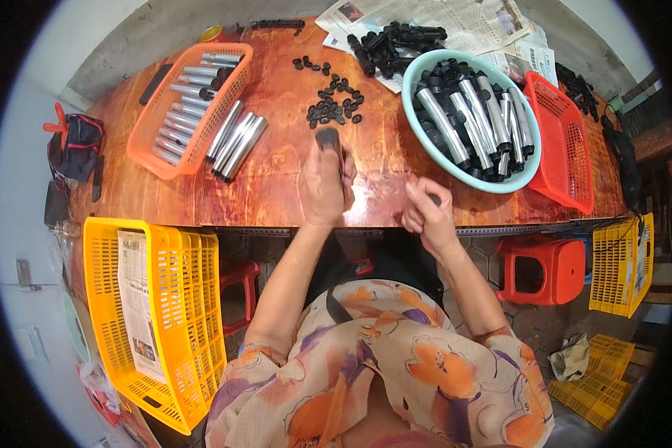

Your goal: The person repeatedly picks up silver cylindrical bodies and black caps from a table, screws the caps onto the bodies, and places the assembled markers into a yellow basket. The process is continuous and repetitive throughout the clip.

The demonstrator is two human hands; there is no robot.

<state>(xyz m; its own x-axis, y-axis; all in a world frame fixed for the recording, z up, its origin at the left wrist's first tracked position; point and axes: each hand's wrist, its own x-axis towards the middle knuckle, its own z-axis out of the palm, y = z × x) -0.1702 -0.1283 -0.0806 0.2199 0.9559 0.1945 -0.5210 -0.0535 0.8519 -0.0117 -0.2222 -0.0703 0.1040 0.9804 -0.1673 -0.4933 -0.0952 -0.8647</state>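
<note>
Near the middle of the frame, the left hand [327, 183] was clamped around a slim tube with a black cap [328, 138] that pointed toward the top of the picture. Just right of it, the right hand [428, 211] was curled shut on a small black piece [434, 198], barely visible between the fingers. Both hands hovered over the near edge of the reddish wooden counter [276, 179], close together but not touching. Above the left hand lay a scatter of loose black caps [334, 101]. In the upper right sat a pale green basin [418, 75] filled with silver tubes with black ends, and beside it a red basket [567, 149]. In the upper left, an orange basket [153, 153] held more silver tubes, with three tubes [233, 138] lying just beside it on the counter.
</note>
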